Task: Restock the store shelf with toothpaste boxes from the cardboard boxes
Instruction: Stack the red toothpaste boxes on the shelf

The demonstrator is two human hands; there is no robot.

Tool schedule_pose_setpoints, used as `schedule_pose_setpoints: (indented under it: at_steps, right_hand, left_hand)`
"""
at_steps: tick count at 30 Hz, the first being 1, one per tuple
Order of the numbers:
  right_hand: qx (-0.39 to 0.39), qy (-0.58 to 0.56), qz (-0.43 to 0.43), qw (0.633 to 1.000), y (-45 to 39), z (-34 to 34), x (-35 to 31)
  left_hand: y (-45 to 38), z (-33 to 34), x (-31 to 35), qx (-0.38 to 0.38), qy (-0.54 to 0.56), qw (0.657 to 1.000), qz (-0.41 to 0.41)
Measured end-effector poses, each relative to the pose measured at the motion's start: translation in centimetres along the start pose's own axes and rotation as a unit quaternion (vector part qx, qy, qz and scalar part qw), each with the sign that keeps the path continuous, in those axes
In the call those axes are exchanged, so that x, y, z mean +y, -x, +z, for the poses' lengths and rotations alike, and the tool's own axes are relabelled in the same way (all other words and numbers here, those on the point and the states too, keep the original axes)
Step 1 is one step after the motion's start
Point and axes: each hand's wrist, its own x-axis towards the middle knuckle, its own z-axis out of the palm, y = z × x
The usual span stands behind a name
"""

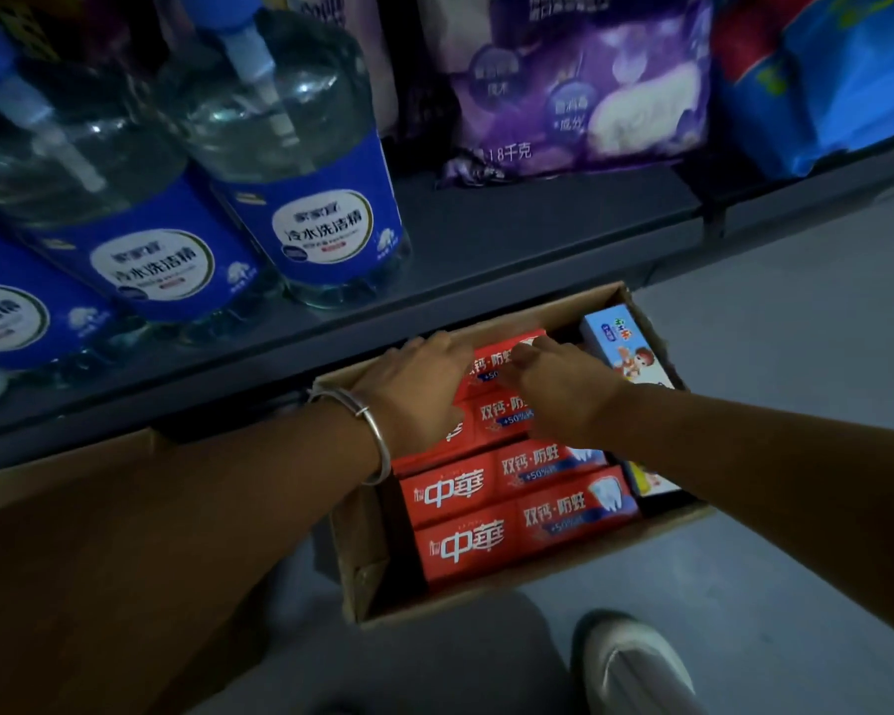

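An open cardboard box (362,575) stands on the floor under the shelf, filled with several red toothpaste boxes (507,539) lying flat in rows. A pale blue children's toothpaste box (620,343) stands at its far right. My left hand (414,389), with a silver bangle on the wrist, lies over the far red boxes, fingers curled at the left end of the farthest one (507,348). My right hand (563,389) reaches in beside it, fingers bent onto the same far box. Whether either hand has lifted it I cannot tell.
The dark shelf (486,240) above carries clear detergent bottles with blue labels (305,198) on the left, a purple bag (584,85) and a blue pack (821,80) on the right. Another cardboard flap (63,477) sits at left. My white shoe (636,668) is on the grey floor.
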Motion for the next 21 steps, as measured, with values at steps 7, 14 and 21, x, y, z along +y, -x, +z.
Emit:
schedule_pose_setpoints:
  at_steps: [7, 14, 21]
  right_hand:
    - [0.002, 0.07, -0.019, 0.997, -0.9, 0.4, -0.3]
    - [-0.009, 0.096, -0.034, 0.995, -1.0, 0.2, -0.5]
    - [-0.008, 0.059, -0.054, 0.997, -0.4, -0.8, -0.1]
  left_hand:
    - [-0.6, 0.6, -0.1, -0.001, -0.007, 1.0, -0.007]
    - [-0.9, 0.3, -0.1, -0.001, -0.01, 1.0, -0.022]
    - [-0.8, -0.3, -0.7, 0.003, 0.0, 1.0, -0.028]
